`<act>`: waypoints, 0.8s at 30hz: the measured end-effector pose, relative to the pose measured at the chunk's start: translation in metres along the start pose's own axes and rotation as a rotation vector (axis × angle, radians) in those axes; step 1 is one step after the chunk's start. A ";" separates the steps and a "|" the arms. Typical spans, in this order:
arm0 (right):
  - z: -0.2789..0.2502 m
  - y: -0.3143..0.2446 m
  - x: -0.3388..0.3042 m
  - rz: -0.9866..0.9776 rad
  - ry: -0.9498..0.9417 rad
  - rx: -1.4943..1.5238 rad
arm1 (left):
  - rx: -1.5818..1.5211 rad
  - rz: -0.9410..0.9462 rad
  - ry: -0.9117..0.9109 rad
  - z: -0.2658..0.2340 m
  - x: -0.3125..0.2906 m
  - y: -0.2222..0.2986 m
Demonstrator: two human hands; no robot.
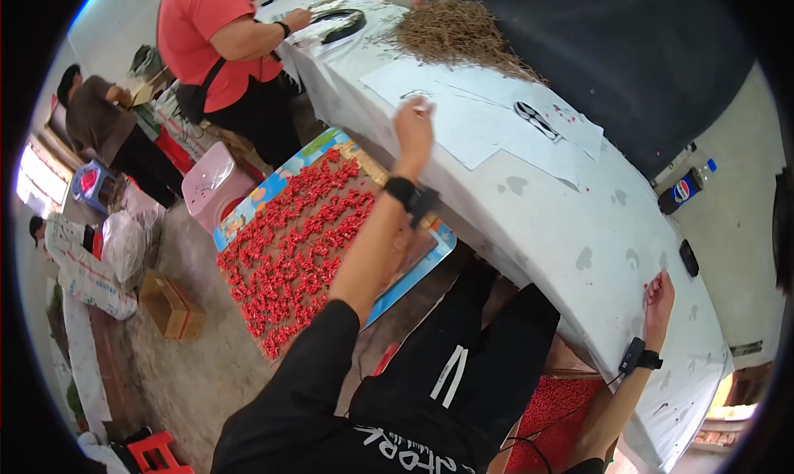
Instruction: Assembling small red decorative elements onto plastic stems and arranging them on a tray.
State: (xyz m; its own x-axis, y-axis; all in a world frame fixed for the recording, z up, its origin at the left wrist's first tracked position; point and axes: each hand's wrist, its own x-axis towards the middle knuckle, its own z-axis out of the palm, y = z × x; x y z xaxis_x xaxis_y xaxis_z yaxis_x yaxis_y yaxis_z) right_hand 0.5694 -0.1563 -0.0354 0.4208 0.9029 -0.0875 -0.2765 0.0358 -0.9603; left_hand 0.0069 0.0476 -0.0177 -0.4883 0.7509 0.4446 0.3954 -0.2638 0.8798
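Observation:
My left hand is raised at the table's near edge, by white paper sheets. Its fingers are drawn together; something pale shows at the tips, too small to name. Close beyond them lies a thin dark stem or wire. Over the right part of the table is my right hand, fingers bent, with a small red berry at the fingertips. Black-handled scissors rest on the paper, where a few loose red berries are scattered. Each wrist wears a black band with a small device.
A board of red berry sprigs stands left of my legs. Loose red berries fill a container under the table. Brown twigs are heaped at the back. A bottle stands beyond the table. A person in red works at the far end.

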 end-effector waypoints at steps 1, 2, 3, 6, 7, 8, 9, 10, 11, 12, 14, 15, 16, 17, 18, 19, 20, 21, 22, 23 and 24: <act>0.006 -0.005 0.004 -0.004 -0.021 -0.092 | 0.224 0.200 0.142 0.000 0.023 -0.024; 0.014 -0.010 0.013 -0.010 -0.040 -0.188 | 0.389 0.308 0.165 -0.001 0.043 -0.051; 0.021 -0.010 0.015 -0.009 -0.049 -0.278 | 0.556 0.421 0.175 -0.004 0.061 -0.071; 0.037 -0.015 0.007 0.013 -0.087 -0.409 | 0.726 0.236 -0.028 -0.010 0.096 -0.099; 0.039 -0.017 0.006 0.022 -0.111 -0.483 | 0.726 0.243 -0.042 -0.009 0.103 -0.102; 0.032 -0.019 0.005 0.033 -0.081 -0.488 | 0.701 0.223 -0.105 0.002 0.104 -0.097; 0.026 -0.019 0.004 0.031 -0.050 -0.480 | 0.679 0.201 -0.166 0.012 0.104 -0.092; 0.025 -0.018 0.005 0.027 -0.034 -0.467 | 0.667 0.180 -0.213 0.014 0.107 -0.090; 0.023 -0.018 0.005 0.023 -0.020 -0.453 | 0.669 0.182 -0.228 0.016 0.107 -0.089; 0.023 -0.018 0.007 0.032 -0.017 -0.450 | 0.607 0.196 -0.203 0.013 0.109 -0.091; 0.024 -0.020 0.008 0.026 -0.044 -0.458 | 0.483 0.222 -0.151 0.006 0.110 -0.093; 0.024 -0.019 0.009 0.023 -0.060 -0.461 | 0.490 0.221 -0.155 0.000 0.111 -0.094; 0.028 -0.016 0.012 0.026 -0.071 -0.456 | 0.474 0.253 -0.106 -0.011 0.114 -0.094; 0.032 -0.012 0.015 0.022 -0.091 -0.444 | 0.460 0.286 -0.054 -0.023 0.116 -0.094; 0.029 -0.011 0.014 0.017 -0.081 -0.444 | 0.424 0.317 -0.024 -0.016 0.109 -0.083; 0.027 -0.012 0.013 0.013 -0.075 -0.444 | 0.416 0.314 -0.035 -0.013 0.099 -0.074; 0.027 -0.014 0.012 0.016 -0.065 -0.451 | 0.209 0.180 -0.026 -0.013 0.083 -0.066; 0.017 -0.019 0.003 0.018 -0.042 -0.456 | -0.018 0.038 -0.054 0.006 0.055 -0.040; 0.014 -0.022 -0.003 0.021 -0.039 -0.455 | -0.228 -0.110 -0.066 0.012 0.028 -0.015; 0.017 -0.025 -0.007 0.026 -0.047 -0.455 | -0.233 -0.125 -0.087 0.012 0.002 0.003; 0.021 -0.025 -0.006 -0.021 -0.010 -0.444 | -0.380 -0.156 -0.119 0.014 -0.026 0.020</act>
State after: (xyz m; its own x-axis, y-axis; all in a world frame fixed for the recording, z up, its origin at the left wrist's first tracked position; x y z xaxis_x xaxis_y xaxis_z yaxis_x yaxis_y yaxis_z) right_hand 0.5559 -0.1542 -0.0050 0.4135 0.9081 -0.0665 0.1306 -0.1314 -0.9827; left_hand 0.0389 0.0311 -0.0138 -0.4175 0.8583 0.2985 -0.0016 -0.3292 0.9442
